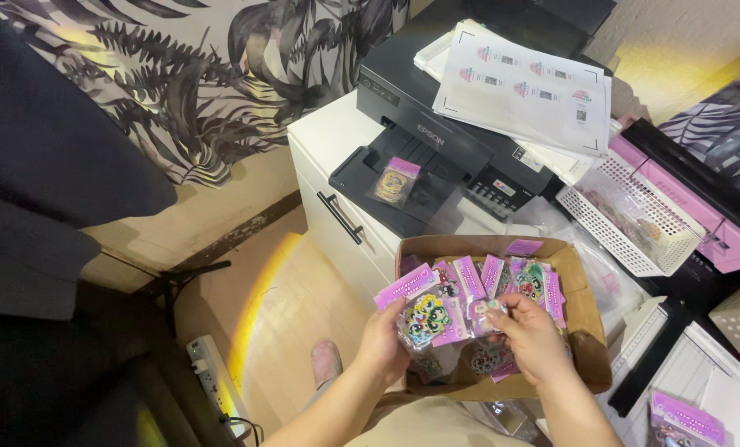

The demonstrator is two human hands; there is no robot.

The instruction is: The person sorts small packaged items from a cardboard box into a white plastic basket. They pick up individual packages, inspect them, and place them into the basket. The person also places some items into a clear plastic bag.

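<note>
As hands point(461, 335) fan them — clear sticker packets point(436, 306), purple headers.

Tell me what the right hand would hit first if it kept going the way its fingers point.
The right hand points up and left, at the packet fanned in the left hand. It would probably meet that cartoon sticker packet first; depth is hard to judge.

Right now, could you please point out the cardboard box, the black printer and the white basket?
cardboard box point(586, 308): head view, right wall.
black printer point(403, 103): head view, front body.
white basket point(589, 217): head view, near rim.
</note>
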